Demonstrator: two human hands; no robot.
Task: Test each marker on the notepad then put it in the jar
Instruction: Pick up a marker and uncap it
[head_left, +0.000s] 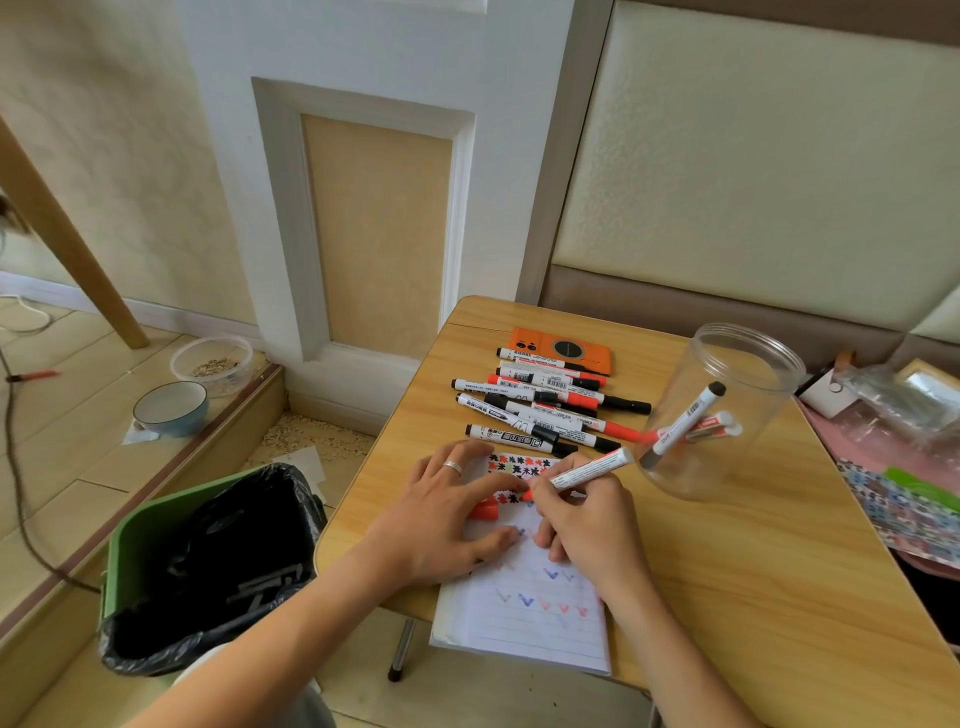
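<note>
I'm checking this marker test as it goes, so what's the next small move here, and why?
Probably finish the red stroke. The right hand grips the uncapped marker with its tip on the notepad, the left hand lies flat on the page, and the red cap lies under its fingers. Capping and the jar come after.

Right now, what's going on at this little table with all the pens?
A person is testing markers. The right hand grips a red marker, tip down on the notepad, which already carries red and blue check marks. The left hand lies flat on the pad, steadying it, with the red cap showing beneath its fingers. The clear jar holds a few markers, and a pile of markers waits behind the pad.
</note>
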